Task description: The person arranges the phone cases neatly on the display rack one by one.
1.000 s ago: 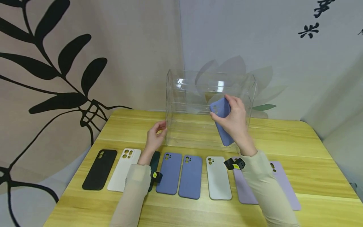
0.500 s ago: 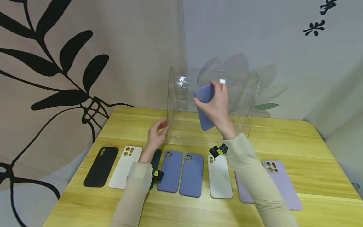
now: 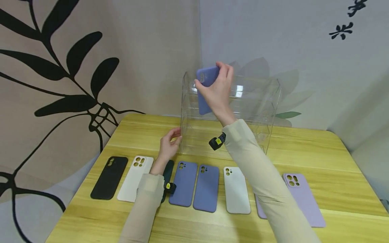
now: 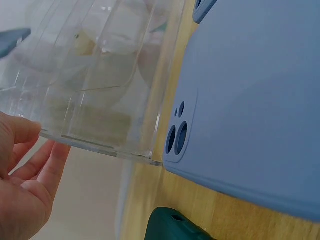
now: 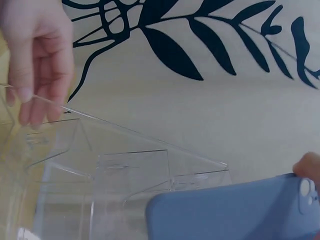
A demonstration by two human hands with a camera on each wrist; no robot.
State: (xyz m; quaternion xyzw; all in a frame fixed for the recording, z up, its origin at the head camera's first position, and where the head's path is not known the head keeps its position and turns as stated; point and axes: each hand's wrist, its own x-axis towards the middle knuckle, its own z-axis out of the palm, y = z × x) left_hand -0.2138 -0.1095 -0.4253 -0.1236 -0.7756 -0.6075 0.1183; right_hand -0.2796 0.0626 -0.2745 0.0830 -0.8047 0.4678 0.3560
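Observation:
A clear tiered plastic display rack stands at the back of the table against the wall. At its left side my left hand pinches the edge of the side panel; in the left wrist view the thumb lies on one face and the fingers on the other. My right hand grips a blue phone case by its opposite edges, thumb on the left and fingers at the top right. The case hangs upright near the rack's upper left, camera cutouts upward. The right wrist view shows this case overlapping the rack's top tiers.
Phone cases lie in a row along the table: black, white, dark green partly under the left wrist, two blue, silver-grey and two lilac. My right forearm covers part of one lilac case.
My right hand has carried the blue phone case up and to the left, from the rack's right front to its upper left. My left hand has stayed at the side panel.

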